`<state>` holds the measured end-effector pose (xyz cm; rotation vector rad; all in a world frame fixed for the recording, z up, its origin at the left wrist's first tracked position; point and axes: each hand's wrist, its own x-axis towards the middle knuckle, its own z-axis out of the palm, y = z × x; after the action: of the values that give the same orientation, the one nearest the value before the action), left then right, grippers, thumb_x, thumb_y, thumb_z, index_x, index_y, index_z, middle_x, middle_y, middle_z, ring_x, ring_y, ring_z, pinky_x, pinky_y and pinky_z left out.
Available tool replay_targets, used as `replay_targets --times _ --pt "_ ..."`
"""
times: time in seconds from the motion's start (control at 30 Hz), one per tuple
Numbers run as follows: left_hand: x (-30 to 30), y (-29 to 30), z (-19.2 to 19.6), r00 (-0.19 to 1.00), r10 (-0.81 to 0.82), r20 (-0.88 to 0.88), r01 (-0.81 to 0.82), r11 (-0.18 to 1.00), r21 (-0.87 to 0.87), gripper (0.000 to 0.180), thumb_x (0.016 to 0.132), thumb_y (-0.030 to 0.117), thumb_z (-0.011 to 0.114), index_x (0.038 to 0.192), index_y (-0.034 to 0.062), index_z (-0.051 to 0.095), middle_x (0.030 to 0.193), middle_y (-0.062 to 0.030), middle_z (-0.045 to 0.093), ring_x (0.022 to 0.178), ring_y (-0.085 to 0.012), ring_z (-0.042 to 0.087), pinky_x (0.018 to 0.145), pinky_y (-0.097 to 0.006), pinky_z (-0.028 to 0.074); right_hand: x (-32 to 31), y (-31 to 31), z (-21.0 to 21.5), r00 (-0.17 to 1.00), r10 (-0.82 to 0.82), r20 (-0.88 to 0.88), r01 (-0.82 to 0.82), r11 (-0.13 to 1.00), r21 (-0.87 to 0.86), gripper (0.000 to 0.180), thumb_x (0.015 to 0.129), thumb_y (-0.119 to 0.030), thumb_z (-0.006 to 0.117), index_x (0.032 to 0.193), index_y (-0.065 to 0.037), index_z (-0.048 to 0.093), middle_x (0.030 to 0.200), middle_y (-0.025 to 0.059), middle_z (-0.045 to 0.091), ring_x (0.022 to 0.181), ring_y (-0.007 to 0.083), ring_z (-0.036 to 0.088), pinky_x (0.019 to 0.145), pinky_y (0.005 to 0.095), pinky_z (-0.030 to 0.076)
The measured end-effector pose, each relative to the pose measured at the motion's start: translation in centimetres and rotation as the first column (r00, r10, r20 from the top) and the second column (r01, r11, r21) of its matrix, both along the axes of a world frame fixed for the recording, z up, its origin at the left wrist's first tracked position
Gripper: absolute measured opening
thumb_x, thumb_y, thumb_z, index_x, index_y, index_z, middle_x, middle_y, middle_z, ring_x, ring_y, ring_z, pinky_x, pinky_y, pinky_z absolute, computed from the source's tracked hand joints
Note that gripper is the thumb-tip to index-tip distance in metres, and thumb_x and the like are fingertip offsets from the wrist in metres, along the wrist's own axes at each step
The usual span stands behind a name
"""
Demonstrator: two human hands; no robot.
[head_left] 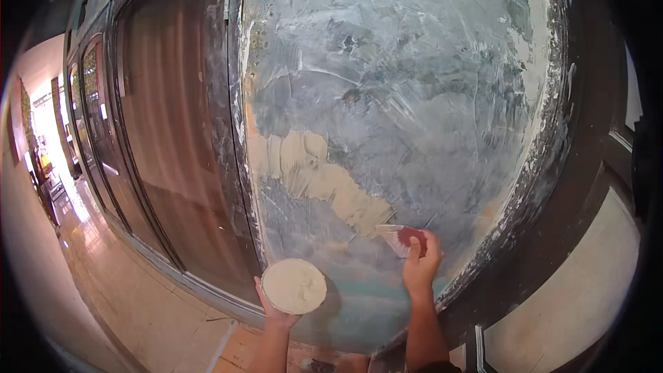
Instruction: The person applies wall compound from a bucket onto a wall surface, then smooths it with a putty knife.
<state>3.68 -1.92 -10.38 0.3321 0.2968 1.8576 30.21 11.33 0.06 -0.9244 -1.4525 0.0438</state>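
My right hand (423,269) grips the red handle of a putty knife (400,238). Its pale blade lies against the wall at the lower right end of a fresh beige putty patch (328,186). That patch runs in a thick, ridged diagonal band from the left side of the wall. In my left hand (276,312), low and to the left, is a round container of putty (293,287), filled with smooth cream paste. The fingers wrap its side and underside; its outer wall is mostly hidden. The grey-blue wall (414,97) carries streaks and scraped marks.
Dark-framed glass panels with a brown curtain (166,117) stand left of the wall. A dark door with pale panels (573,290) is at the right. Shiny tiled floor (138,283) stretches along the left toward a bright opening. Reddish-brown tiles (248,352) lie below my left arm.
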Motion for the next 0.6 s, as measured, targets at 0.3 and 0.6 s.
replay_targets --times 0.3,0.6 --pt "-0.2 -0.2 0.1 1.0 -0.011 -0.01 0.011 1.0 -0.026 0.093 0.093 0.084 0.032 0.15 0.0128 0.048 0.151 -0.0119 0.052 0.137 -0.0382 0.051 0.111 -0.059 0.043 -0.9 -1.8 -1.1 0.986 0.015 0.168 -0.009 0.999 -0.034 0.018 0.097 -0.019 0.066 0.109 -0.005 0.066 0.099 0.0089 0.067 0.096 0.0328 0.061 0.085 0.0451 0.039" --pt "0.2 -0.6 0.6 1.0 0.005 -0.029 -0.004 1.0 0.024 0.093 0.094 0.084 0.031 0.151 0.0128 0.047 0.151 -0.013 0.052 0.137 -0.0387 0.051 0.111 -0.058 0.043 0.8 -0.6 0.1 0.998 0.065 -0.016 -0.067 0.994 -0.088 0.021 0.097 -0.018 0.065 0.113 -0.004 0.063 0.105 0.0113 0.066 0.101 0.0341 0.061 0.091 0.0464 0.039"
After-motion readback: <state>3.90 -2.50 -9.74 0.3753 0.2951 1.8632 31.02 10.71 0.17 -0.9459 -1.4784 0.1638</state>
